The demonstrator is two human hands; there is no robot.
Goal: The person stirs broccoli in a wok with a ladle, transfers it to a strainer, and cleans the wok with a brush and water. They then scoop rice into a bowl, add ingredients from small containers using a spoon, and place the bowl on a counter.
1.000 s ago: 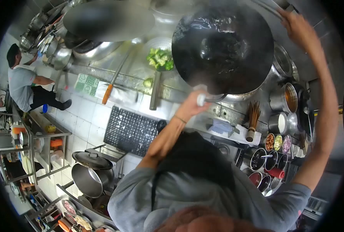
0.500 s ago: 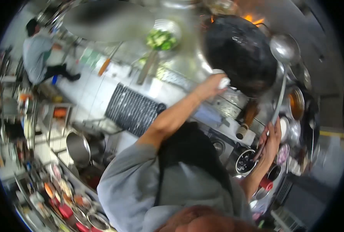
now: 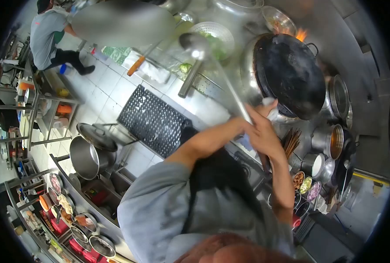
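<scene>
My left hand (image 3: 268, 106) grips the wok's near rim through a folded white cloth (image 3: 273, 113). The dark wok (image 3: 293, 79) sits over the burner, a little smoke above its blackened inside and flames (image 3: 301, 34) at its far edge. Crossing in front of my left wrist, my right hand (image 3: 262, 133) is closed around the handle of a long steel ladle (image 3: 232, 85). The ladle's bowl lies out to the left, overlapping a perforated strainer (image 3: 227, 33) in this view. Green vegetables (image 3: 214, 46) lie in that strainer.
Right of the wok stand metal pots (image 3: 336, 142) and small bowls of ingredients (image 3: 306, 185). A bundle of thin sticks (image 3: 292, 142) is near my right forearm. A black mat (image 3: 149, 118) and large pot (image 3: 85, 158) are at left. Another person (image 3: 50, 37) stands far left.
My right hand has swung the ladle from the wok's right side across to the left, over my left arm. My left hand stays at the wok rim. The view has shifted slightly.
</scene>
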